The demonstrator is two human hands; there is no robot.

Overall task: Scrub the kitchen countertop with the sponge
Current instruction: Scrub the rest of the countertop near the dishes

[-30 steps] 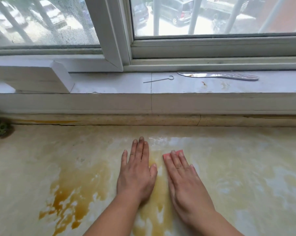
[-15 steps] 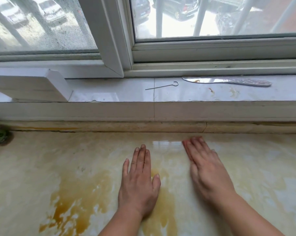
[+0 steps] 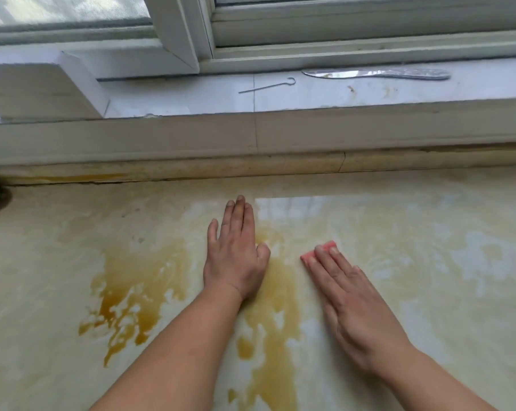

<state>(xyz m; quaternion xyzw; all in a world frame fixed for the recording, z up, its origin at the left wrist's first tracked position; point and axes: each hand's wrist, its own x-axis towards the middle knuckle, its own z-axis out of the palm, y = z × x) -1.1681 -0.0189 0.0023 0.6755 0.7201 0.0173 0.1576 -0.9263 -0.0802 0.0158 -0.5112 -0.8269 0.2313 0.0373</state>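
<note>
Though mostly hidden, sponge point(image 3: 318, 252) under flat right hand point(image 3: 351, 295).

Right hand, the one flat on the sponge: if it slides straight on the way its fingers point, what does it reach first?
The right hand points up-left toward the left hand's fingertips; it would probably brush them, or else meet the backsplash ledge.

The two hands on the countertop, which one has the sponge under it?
The right hand: the pink sponge peeks out beneath its fingers. The left hand lies flat on the bare, stained countertop with nothing under it.
</note>
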